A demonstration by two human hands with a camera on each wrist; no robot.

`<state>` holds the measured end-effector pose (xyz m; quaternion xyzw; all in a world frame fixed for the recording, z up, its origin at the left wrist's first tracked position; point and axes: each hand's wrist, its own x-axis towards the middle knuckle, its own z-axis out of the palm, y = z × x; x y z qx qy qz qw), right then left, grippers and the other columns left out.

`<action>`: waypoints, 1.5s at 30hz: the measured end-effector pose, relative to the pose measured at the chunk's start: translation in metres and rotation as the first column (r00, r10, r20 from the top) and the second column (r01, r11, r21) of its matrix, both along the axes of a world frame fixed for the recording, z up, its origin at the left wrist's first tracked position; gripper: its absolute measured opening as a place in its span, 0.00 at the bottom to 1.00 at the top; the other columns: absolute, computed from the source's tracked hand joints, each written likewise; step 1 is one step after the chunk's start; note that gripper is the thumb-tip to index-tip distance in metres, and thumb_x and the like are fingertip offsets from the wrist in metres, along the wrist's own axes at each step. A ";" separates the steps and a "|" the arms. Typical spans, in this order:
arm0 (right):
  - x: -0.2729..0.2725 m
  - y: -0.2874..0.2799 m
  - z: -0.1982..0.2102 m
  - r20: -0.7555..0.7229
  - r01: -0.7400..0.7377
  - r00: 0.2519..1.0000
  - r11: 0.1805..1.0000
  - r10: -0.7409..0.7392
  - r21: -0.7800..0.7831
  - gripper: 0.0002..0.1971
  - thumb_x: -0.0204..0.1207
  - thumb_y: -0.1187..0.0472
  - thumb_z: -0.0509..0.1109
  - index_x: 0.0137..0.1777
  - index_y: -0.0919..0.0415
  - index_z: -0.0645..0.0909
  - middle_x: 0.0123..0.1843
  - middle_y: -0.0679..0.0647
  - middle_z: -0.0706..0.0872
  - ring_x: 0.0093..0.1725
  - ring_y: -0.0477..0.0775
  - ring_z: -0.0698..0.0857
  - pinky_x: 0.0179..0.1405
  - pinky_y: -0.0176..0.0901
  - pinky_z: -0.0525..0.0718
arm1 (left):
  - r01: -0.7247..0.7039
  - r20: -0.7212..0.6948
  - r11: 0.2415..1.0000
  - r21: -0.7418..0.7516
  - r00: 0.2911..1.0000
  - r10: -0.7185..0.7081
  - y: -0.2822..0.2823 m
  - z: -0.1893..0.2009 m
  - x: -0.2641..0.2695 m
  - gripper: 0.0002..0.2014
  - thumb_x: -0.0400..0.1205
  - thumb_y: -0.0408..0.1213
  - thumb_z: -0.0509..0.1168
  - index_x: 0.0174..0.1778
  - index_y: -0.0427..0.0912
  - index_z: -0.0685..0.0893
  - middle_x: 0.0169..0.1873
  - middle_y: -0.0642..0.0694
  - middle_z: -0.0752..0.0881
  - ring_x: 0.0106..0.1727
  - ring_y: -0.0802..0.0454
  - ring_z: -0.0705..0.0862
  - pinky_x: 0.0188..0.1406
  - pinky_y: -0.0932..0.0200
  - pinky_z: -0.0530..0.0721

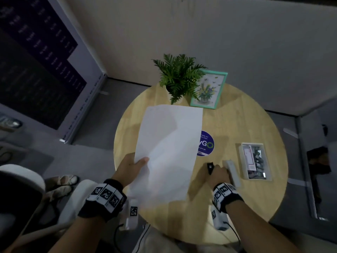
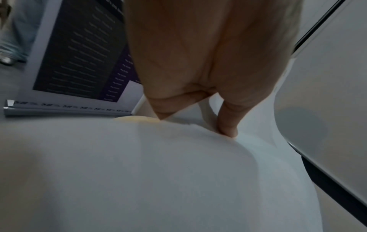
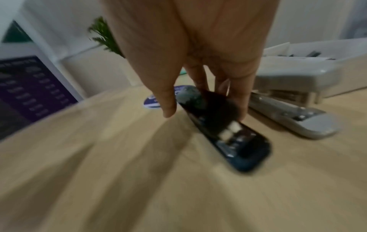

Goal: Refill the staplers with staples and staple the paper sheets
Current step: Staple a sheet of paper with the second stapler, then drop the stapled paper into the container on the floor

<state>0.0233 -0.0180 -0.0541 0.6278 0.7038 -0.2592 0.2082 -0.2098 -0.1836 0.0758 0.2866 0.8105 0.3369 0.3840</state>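
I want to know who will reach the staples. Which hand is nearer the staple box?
The right hand: it grips the black stapler just left of the staple box. The left hand holds the paper across the table.

The paper point(image 1: 167, 152) covers part of the sticker point(image 1: 207, 144) and the table point(image 1: 237, 123) beneath. The right hand point(image 1: 219, 173) hides most of the black stapler point(image 3: 228, 133), blurred in the wrist view. Tray point(image 1: 244, 157) contents are too small to identify.

The head camera looks steeply down on the round table point(image 1: 237, 125), while each wrist camera looks close along its fingers, sharing that tabletop.
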 end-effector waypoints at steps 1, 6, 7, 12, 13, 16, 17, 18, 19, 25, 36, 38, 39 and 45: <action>-0.003 0.002 0.005 -0.043 0.008 0.999 1.000 -0.007 0.025 0.15 0.78 0.61 0.61 0.63 0.65 0.73 0.66 0.67 0.76 0.65 0.69 0.77 0.62 0.58 0.79 | 0.002 -0.027 1.000 -0.001 1.000 -0.002 -0.001 0.003 0.001 0.18 0.84 0.37 0.63 0.27 0.42 0.72 0.17 0.54 0.75 0.19 0.65 0.75 0.27 0.70 0.73; -0.027 0.036 0.091 -0.825 0.303 0.560 0.944 -0.067 0.129 0.29 0.77 0.43 0.64 0.75 0.56 0.69 0.71 0.58 0.73 0.72 0.58 0.73 0.72 0.53 0.73 | 0.164 -0.220 0.982 -0.092 0.959 -0.181 -0.010 0.021 -0.009 0.05 0.86 0.38 0.60 0.49 0.44 0.81 0.40 0.53 0.83 0.41 0.55 0.81 0.42 0.62 0.72; -0.033 0.043 0.117 -0.892 0.233 0.452 0.962 0.023 0.143 0.32 0.73 0.41 0.67 0.76 0.52 0.68 0.72 0.52 0.73 0.73 0.50 0.73 0.72 0.46 0.72 | 0.194 -0.263 0.974 -0.118 0.939 -0.219 -0.013 0.023 -0.015 0.09 0.86 0.39 0.59 0.54 0.42 0.83 0.44 0.50 0.84 0.46 0.49 0.82 0.44 0.59 0.73; -0.085 0.042 0.201 -0.755 -0.536 0.472 0.828 0.455 0.164 0.41 0.59 0.45 0.81 0.74 0.44 0.72 0.71 0.42 0.78 0.69 0.38 0.74 0.70 0.34 0.71 | 0.369 -0.431 0.924 -0.099 0.821 -0.374 -0.026 0.042 -0.040 0.10 0.87 0.40 0.58 0.47 0.42 0.85 0.40 0.45 0.88 0.38 0.45 0.81 0.38 0.54 0.74; -0.097 0.037 0.204 -0.743 -0.595 0.459 0.789 0.488 0.151 0.31 0.64 0.52 0.81 0.69 0.51 0.79 0.66 0.45 0.83 0.65 0.39 0.79 0.68 0.38 0.76 | 0.412 -0.441 0.909 -0.065 0.806 -0.396 -0.028 0.046 -0.046 0.11 0.86 0.40 0.59 0.44 0.43 0.85 0.37 0.45 0.87 0.36 0.47 0.81 0.36 0.54 0.73; -0.124 0.024 0.201 -0.806 -0.559 0.440 0.824 0.395 0.098 0.11 0.72 0.78 0.68 0.46 0.67 0.89 0.43 0.57 0.90 0.40 0.36 0.86 0.42 0.30 0.82 | 0.274 -0.462 0.958 0.082 0.862 -0.207 -0.047 0.044 -0.088 0.07 0.81 0.44 0.67 0.50 0.49 0.89 0.45 0.60 0.89 0.44 0.56 0.85 0.43 0.56 0.79; -0.130 0.022 0.200 -0.831 -0.495 0.462 0.868 0.309 0.048 0.08 0.73 0.78 0.68 0.43 0.70 0.88 0.38 0.60 0.88 0.34 0.38 0.85 0.36 0.30 0.80 | 0.127 -0.449 0.977 0.172 0.893 -0.037 -0.056 0.041 -0.107 0.10 0.78 0.49 0.70 0.53 0.54 0.87 0.47 0.69 0.86 0.48 0.61 0.84 0.49 0.58 0.81; -0.137 0.022 0.199 -0.843 -0.421 0.484 0.907 0.234 0.010 0.03 0.74 0.74 0.71 0.42 0.70 0.87 0.38 0.61 0.88 0.33 0.41 0.85 0.34 0.34 0.80 | -0.029 -0.402 0.965 0.260 0.905 0.136 -0.067 0.038 -0.125 0.17 0.74 0.53 0.72 0.58 0.57 0.84 0.50 0.73 0.84 0.52 0.64 0.83 0.54 0.62 0.81; -0.146 0.019 0.196 -0.843 -0.342 0.507 0.940 0.178 -0.007 0.03 0.74 0.67 0.74 0.43 0.68 0.87 0.41 0.61 0.89 0.36 0.46 0.87 0.36 0.40 0.82 | -0.171 -0.325 0.930 0.324 0.903 0.280 -0.078 0.035 -0.144 0.25 0.71 0.55 0.73 0.64 0.57 0.80 0.55 0.71 0.83 0.55 0.65 0.82 0.56 0.66 0.79; -0.206 -0.004 0.159 -0.800 -0.062 0.589 0.981 -0.113 -0.184 0.28 0.61 0.51 0.82 0.60 0.61 0.83 0.55 0.55 0.90 0.53 0.54 0.89 0.53 0.51 0.87 | -0.296 0.223 0.940 0.168 0.940 0.257 -0.116 0.018 -0.207 0.29 0.67 0.53 0.76 0.61 0.43 0.83 0.57 0.44 0.90 0.55 0.45 0.89 0.52 0.46 0.87; -0.300 -0.030 0.054 -0.598 -0.023 0.801 0.996 -0.035 -0.090 0.15 0.74 0.68 0.71 0.60 0.55 0.82 0.61 0.62 0.87 0.60 0.59 0.86 0.57 0.50 0.82 | -0.677 -0.084 0.733 -0.062 0.736 0.672 -0.176 -0.090 -0.352 0.10 0.71 0.40 0.74 0.34 0.35 0.87 0.30 0.39 0.87 0.35 0.48 0.84 0.35 0.51 0.82; -0.292 -0.033 0.025 -0.370 -0.102 0.925 0.994 0.081 -0.037 0.30 0.72 0.63 0.75 0.74 0.54 0.72 0.75 0.60 0.77 0.71 0.62 0.78 0.68 0.50 0.76 | -0.712 -0.179 0.688 -0.138 0.701 0.690 -0.192 -0.123 -0.364 0.13 0.71 0.40 0.74 0.41 0.31 0.88 0.40 0.31 0.90 0.43 0.41 0.89 0.44 0.45 0.86; -0.289 -0.037 0.012 -0.291 -0.128 0.951 0.989 0.102 -0.069 0.38 0.70 0.62 0.77 0.79 0.52 0.65 0.80 0.59 0.69 0.75 0.63 0.73 0.72 0.52 0.74 | -0.714 -0.208 0.681 -0.160 0.699 0.684 -0.197 -0.138 -0.366 0.14 0.72 0.40 0.73 0.41 0.30 0.88 0.41 0.29 0.90 0.45 0.37 0.89 0.45 0.44 0.86; -0.280 -0.056 -0.028 0.000 -0.286 0.958 0.955 0.287 -0.077 0.49 0.72 0.57 0.76 0.83 0.44 0.46 0.86 0.61 0.41 0.81 0.78 0.50 0.76 0.69 0.67 | -0.616 -0.269 0.734 -0.285 0.787 0.556 -0.181 -0.212 -0.344 0.14 0.78 0.32 0.68 0.55 0.24 0.86 0.51 0.25 0.88 0.54 0.30 0.85 0.49 0.49 0.79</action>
